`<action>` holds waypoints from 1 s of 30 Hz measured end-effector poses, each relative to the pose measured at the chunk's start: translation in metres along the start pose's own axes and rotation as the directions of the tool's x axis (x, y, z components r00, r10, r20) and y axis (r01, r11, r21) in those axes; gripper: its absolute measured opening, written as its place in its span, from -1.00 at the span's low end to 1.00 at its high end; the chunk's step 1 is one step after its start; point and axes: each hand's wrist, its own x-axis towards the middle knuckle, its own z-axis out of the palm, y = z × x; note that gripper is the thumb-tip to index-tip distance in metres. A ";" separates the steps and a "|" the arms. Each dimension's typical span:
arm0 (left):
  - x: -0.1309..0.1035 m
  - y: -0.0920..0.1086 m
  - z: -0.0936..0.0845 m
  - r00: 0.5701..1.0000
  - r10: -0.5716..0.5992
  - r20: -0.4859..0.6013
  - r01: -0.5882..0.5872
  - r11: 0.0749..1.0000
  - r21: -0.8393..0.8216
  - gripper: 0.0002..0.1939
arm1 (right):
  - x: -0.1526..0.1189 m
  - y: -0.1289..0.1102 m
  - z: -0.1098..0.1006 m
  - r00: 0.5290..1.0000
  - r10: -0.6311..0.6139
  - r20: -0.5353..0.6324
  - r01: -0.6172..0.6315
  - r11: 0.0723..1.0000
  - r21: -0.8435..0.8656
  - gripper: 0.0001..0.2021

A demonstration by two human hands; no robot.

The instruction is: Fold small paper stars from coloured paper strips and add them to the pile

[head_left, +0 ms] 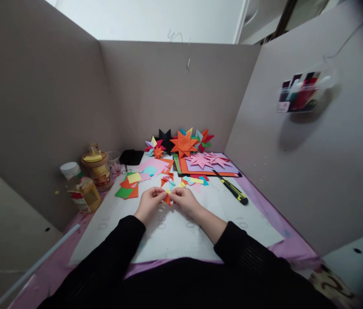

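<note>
Between my two hands is a small piece of folded paper (167,199), orange with a yellow part at the top. My left hand (151,201) pinches its left side. From the right, the fingers of my right hand (184,199) are closed on the same paper. Its exact folds are too small to make out. Just beyond my fingers lie small folded paper pieces in orange, yellow and blue. Coloured paper squares, among them a green square (124,192) and a yellow square (134,178), lie to the left of my left hand.
A yellow and black utility knife (233,189) lies at the right. Finished paper stars, including a large orange star (184,143), lean on the back wall. Pink stars (201,160) rest on stacked coloured sheets. A glue bottle (84,191) and a lidded jar (98,169) stand left.
</note>
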 end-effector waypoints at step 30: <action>0.000 0.002 -0.009 0.842 0.521 0.137 -0.513 0.699 0.497 -0.84 | 0.001 0.003 -0.002 0.973 -0.215 -0.088 0.189 0.954 -0.234 -0.86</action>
